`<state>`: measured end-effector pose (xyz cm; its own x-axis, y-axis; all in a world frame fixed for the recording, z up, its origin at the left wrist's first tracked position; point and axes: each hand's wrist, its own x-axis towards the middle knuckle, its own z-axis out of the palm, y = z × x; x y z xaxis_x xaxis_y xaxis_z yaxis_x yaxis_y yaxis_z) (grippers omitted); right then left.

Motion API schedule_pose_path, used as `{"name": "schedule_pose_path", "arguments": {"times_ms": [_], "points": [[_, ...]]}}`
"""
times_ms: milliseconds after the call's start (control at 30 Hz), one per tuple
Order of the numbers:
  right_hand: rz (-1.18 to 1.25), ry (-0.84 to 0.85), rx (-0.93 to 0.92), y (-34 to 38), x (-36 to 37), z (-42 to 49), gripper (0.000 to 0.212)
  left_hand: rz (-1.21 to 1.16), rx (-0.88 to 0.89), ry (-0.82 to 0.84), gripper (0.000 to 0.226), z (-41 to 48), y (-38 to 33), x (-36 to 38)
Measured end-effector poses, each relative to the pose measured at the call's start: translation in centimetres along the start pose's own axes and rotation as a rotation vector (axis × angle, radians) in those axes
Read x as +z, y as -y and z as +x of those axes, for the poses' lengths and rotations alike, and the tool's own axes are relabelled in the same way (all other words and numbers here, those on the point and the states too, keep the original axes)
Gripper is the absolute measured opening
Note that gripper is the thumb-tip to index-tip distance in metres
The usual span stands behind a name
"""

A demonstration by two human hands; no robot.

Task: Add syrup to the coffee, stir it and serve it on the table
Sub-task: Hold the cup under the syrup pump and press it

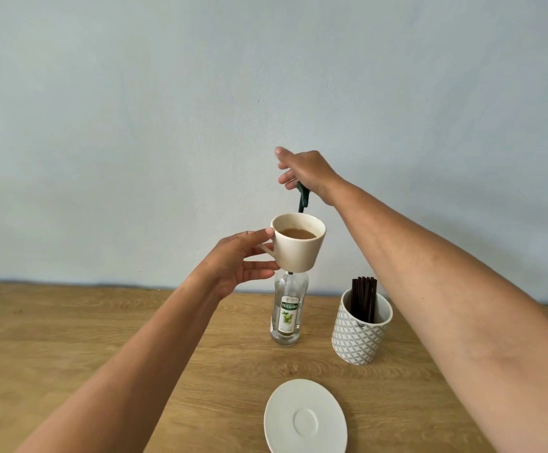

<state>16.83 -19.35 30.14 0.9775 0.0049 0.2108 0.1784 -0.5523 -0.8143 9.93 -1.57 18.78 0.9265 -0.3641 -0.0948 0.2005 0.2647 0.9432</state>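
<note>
My left hand (236, 259) grips the handle of a cream cup (298, 253) and holds it in the air, upright, with light brown coffee (298, 233) inside. The cup hangs in front of the neck of a clear glass syrup bottle (288, 308) with a green and white label. The bottle's dark green pump (303, 199) rises behind the cup's rim. My right hand (305, 171) lies on top of the pump head, fingers stretched out and apart. The spout's tip is hidden behind the cup.
A white saucer (305, 420) lies on the wooden table (102, 348) near the front edge. Right of the bottle stands a grey-patterned white pot (359, 335) with several dark stirrers (364, 299). A pale blue wall rises behind the table.
</note>
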Motion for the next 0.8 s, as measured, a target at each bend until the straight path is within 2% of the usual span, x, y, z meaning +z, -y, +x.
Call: {"name": "schedule_pose_path", "arguments": {"times_ms": [167,267,400,500,633,800], "points": [[0.06,-0.12,0.092,-1.6,-1.5,-2.4,0.039,0.0,-0.006,-0.004,0.036,-0.7,0.6,-0.1],[0.075,-0.08,0.162,-3.7,-1.8,-5.5,0.032,0.006,-0.023,-0.007,0.033,-1.4,1.3,0.0],[0.16,-0.055,0.209,-7.4,-1.5,-9.8,0.034,0.016,-0.059,-0.004,0.031,-2.5,3.1,-0.1],[0.189,0.069,0.245,-10.6,-0.5,-13.2,0.036,0.017,-0.088,0.001,0.027,-3.4,4.8,-0.2],[0.258,0.295,0.297,-14.1,1.5,-17.3,0.054,0.018,-0.132,-0.019,0.023,-4.4,7.4,-0.4],[0.377,0.329,0.34,-17.4,3.7,-21.4,0.055,-0.011,-0.191,-0.03,0.013,-5.7,11.4,-0.4]]}}
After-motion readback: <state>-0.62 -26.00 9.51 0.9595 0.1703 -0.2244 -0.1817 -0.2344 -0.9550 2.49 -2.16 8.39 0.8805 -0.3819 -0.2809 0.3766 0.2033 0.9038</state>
